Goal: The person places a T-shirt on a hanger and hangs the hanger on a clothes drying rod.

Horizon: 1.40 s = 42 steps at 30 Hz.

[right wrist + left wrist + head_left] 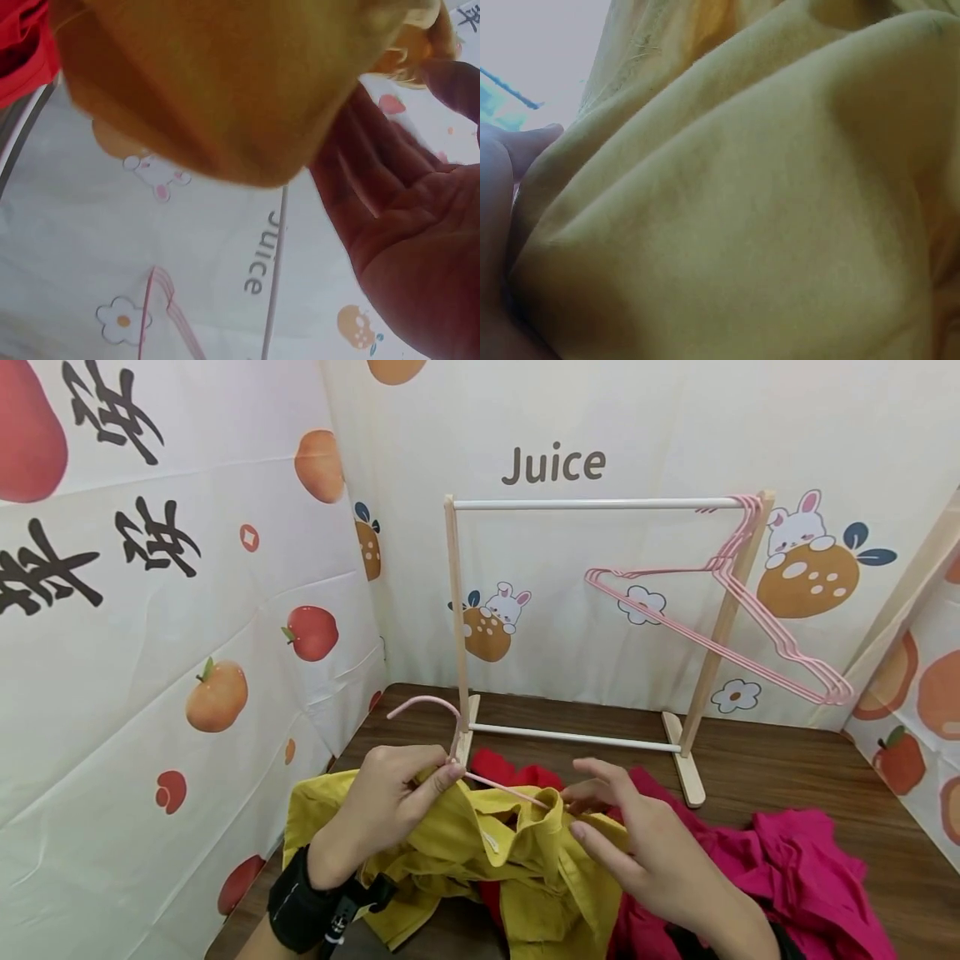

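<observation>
In the head view my left hand (pixel 401 802) pinches a pink hanger (pixel 427 700) just below its hook, which points up and left. One arm of the hanger runs right into the collar of a yellow shirt (pixel 420 835). Spread fingers of my right hand (pixel 645 835) touch or nearly touch the shirt beside the collar. From the right wrist, that hand (pixel 420 225) appears with extended fingers, their tips partly hidden by the yellow cloth (pixel 225 90). Yellow folds (pixel 742 210) fill most of the left wrist view, with part of the left hand (pixel 495 225) at its edge.
Behind the shirt stands a wooden rack (pixel 455 610) with a white rail (pixel 592 504). Several pink hangers (pixel 723 564) hang at its right end. Red cloth (pixel 517 770) and a magenta garment (pixel 810 868) lie on the brown table (pixel 742 777). Printed curtains (pixel 525 410) surround it.
</observation>
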Each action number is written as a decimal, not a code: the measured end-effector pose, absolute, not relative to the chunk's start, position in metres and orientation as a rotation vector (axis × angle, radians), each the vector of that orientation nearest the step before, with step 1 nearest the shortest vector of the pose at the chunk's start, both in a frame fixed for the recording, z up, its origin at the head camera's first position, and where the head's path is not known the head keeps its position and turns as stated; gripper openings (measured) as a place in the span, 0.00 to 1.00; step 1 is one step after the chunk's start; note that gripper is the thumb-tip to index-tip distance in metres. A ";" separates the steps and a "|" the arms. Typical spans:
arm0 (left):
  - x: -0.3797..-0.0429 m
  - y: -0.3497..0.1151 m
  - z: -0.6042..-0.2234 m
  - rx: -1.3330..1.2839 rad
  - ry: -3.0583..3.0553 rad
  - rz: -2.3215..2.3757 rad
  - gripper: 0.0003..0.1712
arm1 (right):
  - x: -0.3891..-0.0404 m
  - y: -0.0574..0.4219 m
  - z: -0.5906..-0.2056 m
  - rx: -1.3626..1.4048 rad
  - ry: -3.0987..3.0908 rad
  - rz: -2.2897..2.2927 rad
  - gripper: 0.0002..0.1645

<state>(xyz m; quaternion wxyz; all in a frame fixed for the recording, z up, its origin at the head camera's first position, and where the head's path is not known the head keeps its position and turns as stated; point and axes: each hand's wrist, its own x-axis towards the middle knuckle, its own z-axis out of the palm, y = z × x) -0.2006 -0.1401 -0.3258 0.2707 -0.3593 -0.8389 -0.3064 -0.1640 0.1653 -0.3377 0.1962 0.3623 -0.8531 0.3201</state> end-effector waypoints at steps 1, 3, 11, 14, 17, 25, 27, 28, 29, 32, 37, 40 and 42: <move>-0.201 -0.142 -0.325 -0.955 -2.254 -0.835 0.15 | -0.164 0.168 -0.338 1.019 -2.370 0.903 0.32; -0.201 -0.145 -0.323 -0.930 -2.239 -0.850 0.16 | -0.164 0.172 -0.339 1.026 -2.333 0.905 0.27; -0.200 -0.150 -0.318 -0.891 -2.181 -0.896 0.12 | -0.169 0.183 -0.344 1.065 -2.288 0.935 0.22; -0.199 -0.146 -0.319 -0.927 -2.184 -0.923 0.13 | -0.172 0.179 -0.348 1.127 -2.251 0.953 0.23; -0.198 -0.140 -0.321 -0.969 -2.193 -0.938 0.11 | -0.176 0.174 -0.353 1.208 -2.208 0.953 0.24; -0.198 -0.131 -0.325 -0.969 -2.226 -0.941 0.07 | -0.178 0.170 -0.357 1.223 -2.190 0.977 0.31; -0.197 -0.132 -0.326 -0.967 -2.235 -0.943 0.07 | -0.177 0.170 -0.357 1.223 -2.188 0.985 0.30; -0.197 -0.133 -0.326 -0.960 -2.242 -0.940 0.07 | -0.176 0.170 -0.357 1.219 -2.189 0.987 0.29; -0.198 -0.134 -0.326 -0.951 -2.249 -0.930 0.07 | -0.176 0.170 -0.356 1.216 -2.187 0.991 0.29; -0.199 -0.138 -0.327 -0.908 -2.259 -0.893 0.07 | -0.175 0.172 -0.354 1.193 -2.170 0.994 0.28; -0.202 -0.154 -0.330 -0.766 -2.261 -0.783 0.05 | -0.175 0.178 -0.349 1.140 -2.144 0.989 0.29; -0.204 -0.166 -0.333 -0.693 -2.257 -0.694 0.07 | -0.175 0.182 -0.348 1.111 -2.142 0.980 0.29; -0.205 -0.174 -0.335 -0.666 -2.248 -0.645 0.11 | -0.174 0.184 -0.347 1.104 -2.136 0.993 0.29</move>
